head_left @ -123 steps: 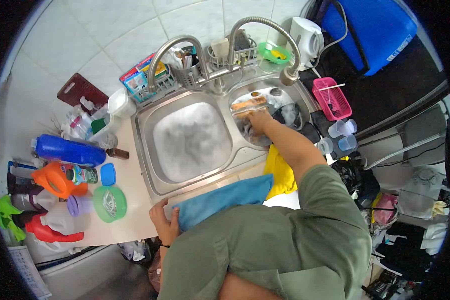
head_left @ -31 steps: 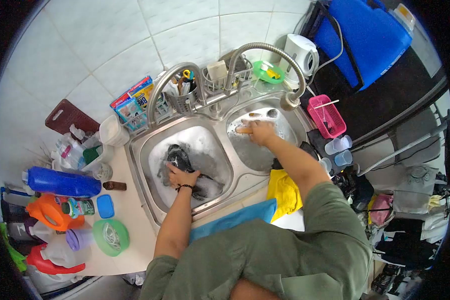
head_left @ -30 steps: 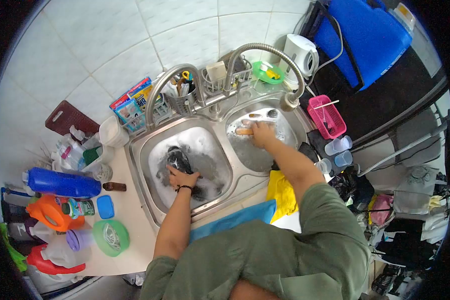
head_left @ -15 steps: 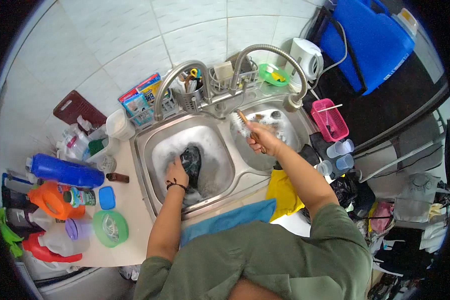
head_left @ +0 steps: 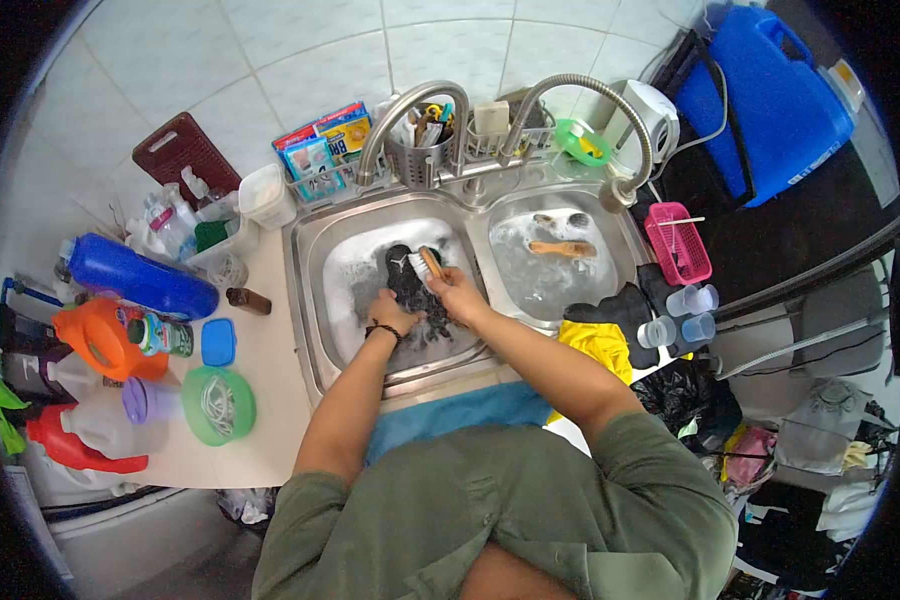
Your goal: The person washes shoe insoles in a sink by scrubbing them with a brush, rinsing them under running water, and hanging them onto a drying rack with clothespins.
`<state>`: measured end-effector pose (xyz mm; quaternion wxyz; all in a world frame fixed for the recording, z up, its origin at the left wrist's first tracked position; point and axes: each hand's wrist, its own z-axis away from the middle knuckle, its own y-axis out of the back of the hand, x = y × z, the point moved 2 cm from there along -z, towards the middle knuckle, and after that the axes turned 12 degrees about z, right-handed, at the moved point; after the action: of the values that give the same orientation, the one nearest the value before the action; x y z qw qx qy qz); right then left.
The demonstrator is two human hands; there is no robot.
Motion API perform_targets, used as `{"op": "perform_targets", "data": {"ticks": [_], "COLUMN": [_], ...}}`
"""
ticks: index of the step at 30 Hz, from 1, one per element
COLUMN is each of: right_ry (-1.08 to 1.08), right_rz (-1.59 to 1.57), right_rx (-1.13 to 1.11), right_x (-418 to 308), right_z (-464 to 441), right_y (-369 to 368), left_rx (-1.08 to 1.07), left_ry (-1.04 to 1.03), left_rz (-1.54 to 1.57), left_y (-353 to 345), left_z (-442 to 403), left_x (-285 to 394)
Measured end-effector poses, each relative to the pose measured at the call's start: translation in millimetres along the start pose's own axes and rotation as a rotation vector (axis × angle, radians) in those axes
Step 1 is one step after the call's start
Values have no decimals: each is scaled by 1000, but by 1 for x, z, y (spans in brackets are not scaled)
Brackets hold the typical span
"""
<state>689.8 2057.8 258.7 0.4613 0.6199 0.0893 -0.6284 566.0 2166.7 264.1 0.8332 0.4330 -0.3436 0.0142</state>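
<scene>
— At the middle of the frame, how held?

— With the right hand (head_left: 458, 296), in a narrow grip around a white-bristled brush (head_left: 431, 262), bristles turned toward the black shoe (head_left: 398, 268) and right beside it.

— And with the left hand (head_left: 394, 313)?

— Touching the shoe's lower left side. Can't tell how tightly closed.

— The shoe, where?

— In the foamy water of the left basin (head_left: 307, 290), partly sunk, with a white mark near the top.

— Farther to the right?

— In the right basin (head_left: 629, 290), to see: a wooden brush (head_left: 562, 249), lying crosswise in cloudy water. Past the rim, a pink basket (head_left: 707, 269); lower down, a yellow cloth (head_left: 598, 346).

— To the left?

— On the tabletop (head_left: 270, 365), a blue lid (head_left: 218, 342) just above a green bowl (head_left: 247, 428), with white loops inside.
</scene>
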Motion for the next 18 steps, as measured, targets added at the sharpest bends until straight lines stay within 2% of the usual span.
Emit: {"op": "perform_targets", "data": {"ticks": [2,3,5,6,7,8,9,11,13,14,16,17,18], "right_ry": [-258,-308,-403,-287,-268,-254,-240,2,253,145,354,462,509], "right_rz": [-12,-19,-36,-58,-98,-138,-176,147,364,371,550,637,719], "right_rx": [-113,-125,-153,-58,-73,-91,-110,-45,77,-108,-90,-76,-63], "right_x": [-13,-13,-14,-20,-23,-22,-27,-3,-18,-63,-71,-74,-78], "right_z": [13,15,18,18,17,20,23,10,29,55,75,81,83], "right_y": [12,15,16,16,18,23,30,25,31,47,42,39,34], "left_rx": [0,0,9,-3,-14,-230,-247,-273,-366,-413,-516,-575,-635], "left_ry": [96,147,118,88,56,212,229,254,186,148,81,51,21], "left_rz": [-8,-11,109,154,196,619,894,1445,1655,1760,1978,2090,2201], "left_y": [-21,-26,-24,-19,-12,-7,-5,-2,0,1,13,35,48], "left_z": [-9,-5,0,-3,-6,-10,-10,-9,-12,-13,1,24,38], "left_x": [-8,-5,-5,-5,-6,-10,-12,-16,-14,-12,6,36,52]}}
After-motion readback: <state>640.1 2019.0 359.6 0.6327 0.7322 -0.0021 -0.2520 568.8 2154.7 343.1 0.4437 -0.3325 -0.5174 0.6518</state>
